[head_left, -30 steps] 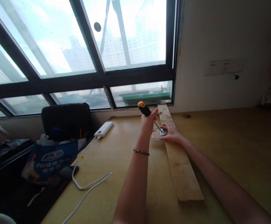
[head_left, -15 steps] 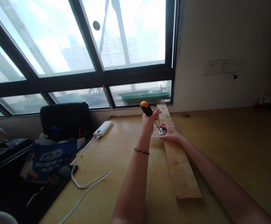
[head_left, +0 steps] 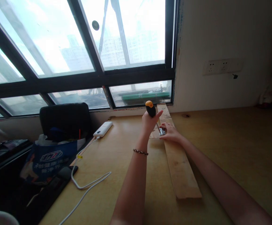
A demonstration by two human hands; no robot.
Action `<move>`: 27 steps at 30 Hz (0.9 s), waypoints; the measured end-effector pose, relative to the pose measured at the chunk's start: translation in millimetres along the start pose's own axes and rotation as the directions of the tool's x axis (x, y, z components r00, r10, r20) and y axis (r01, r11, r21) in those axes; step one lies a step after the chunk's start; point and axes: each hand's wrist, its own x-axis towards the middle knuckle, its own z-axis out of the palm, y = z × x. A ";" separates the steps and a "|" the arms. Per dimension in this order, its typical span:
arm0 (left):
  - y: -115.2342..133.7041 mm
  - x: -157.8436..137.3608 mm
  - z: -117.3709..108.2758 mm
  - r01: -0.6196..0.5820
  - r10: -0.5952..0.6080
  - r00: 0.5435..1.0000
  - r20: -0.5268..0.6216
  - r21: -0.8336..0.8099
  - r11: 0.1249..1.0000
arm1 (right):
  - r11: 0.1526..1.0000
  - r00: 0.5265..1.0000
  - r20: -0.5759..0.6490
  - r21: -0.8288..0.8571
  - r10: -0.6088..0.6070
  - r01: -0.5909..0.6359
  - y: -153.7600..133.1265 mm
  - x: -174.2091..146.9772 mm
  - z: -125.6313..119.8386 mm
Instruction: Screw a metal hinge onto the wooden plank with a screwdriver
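Note:
My left hand (head_left: 150, 122) is wrapped round the black and yellow handle of a screwdriver (head_left: 150, 110). Its shaft slants down to a small shiny metal piece, which looks like a hinge (head_left: 162, 131). My right hand (head_left: 171, 132) pinches this hinge against the wood, fingers at its far side and thumb at its near side. Under it lies a long wooden board (head_left: 180, 170), running from the window side toward me. A shorter wooden piece (head_left: 154, 134) juts out to the left beside the hinge. Any screw at the shaft's tip is too small to make out.
On the table (head_left: 124, 156) at left lies a white power bank (head_left: 103, 129) with a white cable (head_left: 86, 187). Beyond the left edge are a black chair (head_left: 64, 120) and a blue bag (head_left: 51, 161). A window and a wall with sockets (head_left: 223, 66) bound the far side.
My left hand has turned with the screwdriver, whose handle now stands more upright and slightly to the right. My right hand stays on the hinge.

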 end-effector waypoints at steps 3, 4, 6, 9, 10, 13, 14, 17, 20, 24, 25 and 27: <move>4.3 -1.0 -3.2 -0.065 0.066 0.998 -0.021 0.060 0.996 | 1.000 1.000 0.006 0.008 0.004 -0.004 0.9 0.4 0.2; 5.6 -1.2 -4.1 -0.085 0.087 0.996 -0.035 0.068 0.994 | 1.000 1.000 0.006 0.007 0.002 -0.002 1.2 0.6 0.4; 7.3 -1.0 -5.8 -0.106 0.113 0.991 -0.075 0.082 0.991 | 1.000 1.000 0.003 0.002 -0.004 0.004 1.8 0.7 0.8; 6.9 0.4 -8.1 -0.103 0.115 0.986 -0.118 0.107 0.989 | 1.000 1.000 -0.006 -0.003 -0.005 0.005 2.1 0.5 1.1; 6.1 1.1 -8.8 -0.099 0.113 0.986 -0.125 0.115 0.988 | 1.000 1.000 -0.006 -0.004 -0.004 0.004 2.0 0.4 1.1; 3.7 2.8 -9.7 -0.082 0.095 0.988 -0.122 0.107 0.991 | 1.000 1.000 0.003 -0.001 0.002 -0.002 1.4 0.1 0.7; 3.3 3.0 -9.3 -0.074 0.082 0.991 -0.106 0.081 0.994 | 1.000 1.000 0.003 -0.003 0.002 -0.002 1.3 0.1 0.7; 4.4 2.6 -5.8 -0.041 0.039 0.999 -0.031 -0.062 0.997 | 1.000 1.000 -0.007 -0.013 -0.004 0.004 1.4 0.3 1.1; 6.3 1.6 0.3 0.004 0.001 1.000 0.024 -0.236 0.972 | 1.000 1.000 -0.017 -0.020 -0.016 0.016 1.7 0.6 2.2; 1.3 3.5 5.9 0.085 -0.080 0.996 0.028 -0.399 0.913 | 1.000 1.000 -0.022 -0.011 -0.019 0.019 1.4 0.4 2.7; -1.2 4.6 6.1 0.108 -0.107 0.994 0.025 -0.400 0.910 | 1.000 1.000 -0.022 -0.005 -0.017 0.017 1.2 0.3 2.5; -5.9 7.1 5.0 0.145 -0.151 0.988 0.008 -0.350 0.926 | 1.000 1.000 -0.022 0.007 -0.013 0.014 0.7 0.0 2.0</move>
